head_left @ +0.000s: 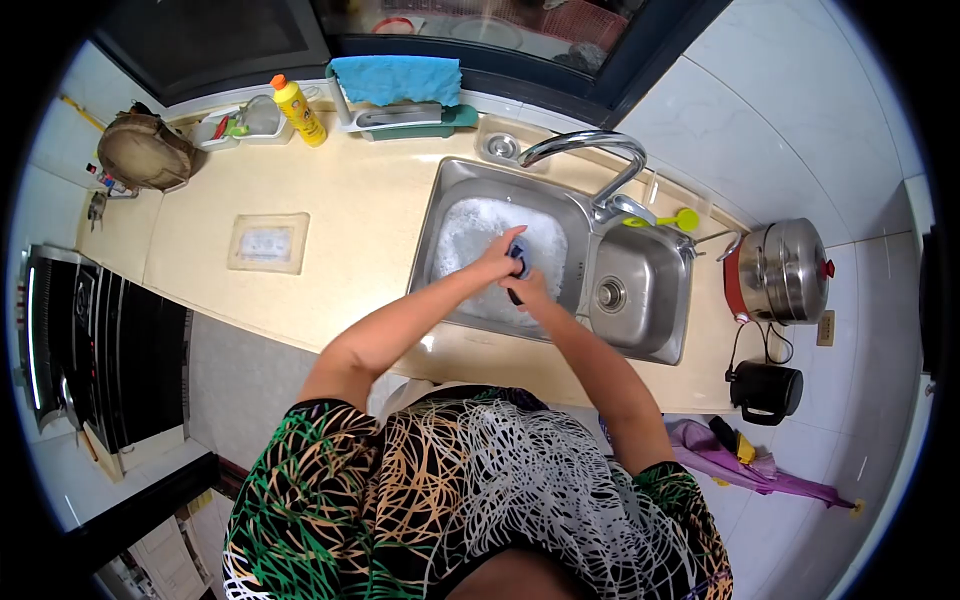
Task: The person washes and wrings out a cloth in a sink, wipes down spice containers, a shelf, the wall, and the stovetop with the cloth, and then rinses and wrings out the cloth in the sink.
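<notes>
A yellow bottle (300, 113) stands left of the sudsy basin (573, 215), over which your left hand (497, 260) grips a dark item (517, 250), too obscured to identify; your right hand (531, 288) clasps its near end. Right of them sits the smaller basin (652, 290).

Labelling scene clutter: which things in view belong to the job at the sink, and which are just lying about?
Likely in the job:
- left hand, right hand
- dark blue item they grip; can't tell what
- large basin
- suds

Likely just lying about:
- black kettle
- steel pot
- shallow container
- blue cloth
</notes>
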`<state>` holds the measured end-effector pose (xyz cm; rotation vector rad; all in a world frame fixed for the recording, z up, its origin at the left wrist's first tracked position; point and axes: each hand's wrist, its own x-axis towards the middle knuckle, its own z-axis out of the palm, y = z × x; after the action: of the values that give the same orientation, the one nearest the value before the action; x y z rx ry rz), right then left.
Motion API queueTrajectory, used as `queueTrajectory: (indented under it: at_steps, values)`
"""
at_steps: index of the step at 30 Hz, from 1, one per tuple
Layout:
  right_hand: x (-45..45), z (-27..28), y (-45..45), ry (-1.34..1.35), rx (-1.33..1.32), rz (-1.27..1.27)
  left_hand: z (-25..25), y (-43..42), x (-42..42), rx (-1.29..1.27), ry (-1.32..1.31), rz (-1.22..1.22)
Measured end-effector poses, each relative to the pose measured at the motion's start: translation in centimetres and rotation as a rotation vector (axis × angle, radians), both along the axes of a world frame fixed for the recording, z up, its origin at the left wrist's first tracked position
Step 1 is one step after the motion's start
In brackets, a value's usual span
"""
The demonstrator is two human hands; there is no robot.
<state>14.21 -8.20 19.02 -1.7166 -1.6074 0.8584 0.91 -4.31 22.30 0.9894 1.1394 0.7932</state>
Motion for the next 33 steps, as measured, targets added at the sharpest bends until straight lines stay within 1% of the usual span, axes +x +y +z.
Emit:
queueTrajectory:
  at_steps: [2, 3, 4, 5, 6, 7, 8, 9, 10, 11, 12, 13, 14, 15, 16, 17, 18, 19, 20, 22, 23, 25, 26, 28, 29, 30, 31, 33]
  values:
    - [1.8, 5.0, 0.4, 0.61, -0.907, 0.201, 0.9, -1.5, -1.9, 0.673, 0.235, -0.373]
    - [1.1, 8.6, -0.2, 0.723, -1.02, 0.177, 2.2, -2.1, -2.8, 0.671, 0.232, -0.378]
    - [1.1, 9.4, -0.4, 0.724, -1.02, 0.173, 4.1, -2.5, -3.7, 0.853, 0.431, -0.481]
    - [1.1, 9.9, -0.4, 0.819, -1.15, 0.199, 5.5, -2.7, -4.2, 1.035, 0.635, -0.58]
    - [1.0, 10.4, -0.3, 0.914, -1.278, 0.228, 6.4, -2.4, -4.4, 1.039, 0.635, -0.581]
    - [0.7, 11.0, -0.1, 0.913, -1.274, 0.229, 7.1, -2.0, -4.7, 1.192, 0.581, -0.589]
    - [0.2, 11.6, -0.1, 0.852, -1.248, 0.303, 7.4, -1.7, -4.9, 1.342, 0.522, -0.595]
    - [-0.2, 12.0, 0.0, 0.789, -1.223, 0.377, 7.4, -1.7, -5.0, 1.34, 0.522, -0.591]
    - [-0.5, 12.2, 0.0, 0.787, -1.225, 0.379, 7.4, -1.7, -5.1, 1.29, 0.615, -0.652]
    - [-0.8, 12.3, 0.2, 0.585, -1.119, 0.423, 7.3, -1.6, -5.1, 1.238, 0.705, -0.714]
    - [-1.1, 12.4, 0.4, 0.386, -1.006, 0.459, 7.0, -1.5, -5.1, 1.24, 0.703, -0.717]
    - [-1.5, 12.5, 0.6, 0.385, -1.005, 0.455, 6.8, -1.3, -5.0, 1.186, 0.717, -0.681]
    - [-2.0, 12.5, 0.9, 0.244, -0.911, 0.381, 6.8, -1.2, -5.0, 1.129, 0.731, -0.645]
    - [-2.4, 12.4, 1.0, 0.107, -0.818, 0.306, 6.9, -1.1, -4.9, 1.126, 0.728, -0.647]
    - [-2.5, 11.2, 1.2, 0.106, -0.822, 0.306, 7.0, -0.9, -4.7, 1.076, 0.793, -0.64]
    - [-2.9, 10.4, 1.4, -0.05, -0.615, 0.306, 7.1, -0.7, -4.7, 1.026, 0.858, -0.631]
    - [-3.0, 9.7, 1.5, -0.203, -0.403, 0.302, 6.9, -0.6, -4.7, 1.025, 0.858, -0.628]
    - [-2.7, 9.2, 1.8, -0.249, -0.358, 0.371, 6.6, -0.4, -4.7, 0.987, 0.86, -0.624]
    - [-3.0, 9.5, 1.8, -0.25, -0.357, 0.371, 6.0, -0.1, -4.7, 0.949, 0.862, -0.62]
    - [-3.6, 10.0, 1.6, -0.365, -0.287, 0.409, 4.9, 0.3, -4.7, 0.945, 0.885, -0.64]
    - [-3.7, 9.9, 1.6, -0.369, -0.286, 0.399, 4.4, 0.5, -4.6, 0.942, 0.908, -0.658]
    - [-4.1, 9.3, 1.5, -0.536, -0.265, 0.365, 4.2, 0.8, -4.4, 0.928, 0.916, -0.688]
    - [-4.4, 8.8, 1.4, -0.542, -0.27, 0.345, 4.0, 0.9, -4.4, 0.905, 0.931, -0.719]
    - [-4.2, 8.3, 1.6, -0.539, -0.189, 0.336, 3.4, 1.5, -4.3, 0.836, 0.994, -0.768]
    - [-4.2, 7.9, 1.6, -0.58, -0.171, 0.321, 3.6, 1.5, -4.1, 0.814, 0.99, -0.773]
    - [-4.4, 7.9, 1.5, -0.616, -0.152, 0.313, 3.9, 1.5, -4.2, 0.785, 0.993, -0.776]
    - [-4.3, 8.1, 1.4, -0.623, -0.149, 0.288, 4.2, 1.7, -4.0, 0.809, 0.984, -0.786]
    - [-4.4, 8.7, 0.8, -0.6, -0.164, 0.296, 4.5, 1.9, -3.9, 0.726, 1.029, -0.871]
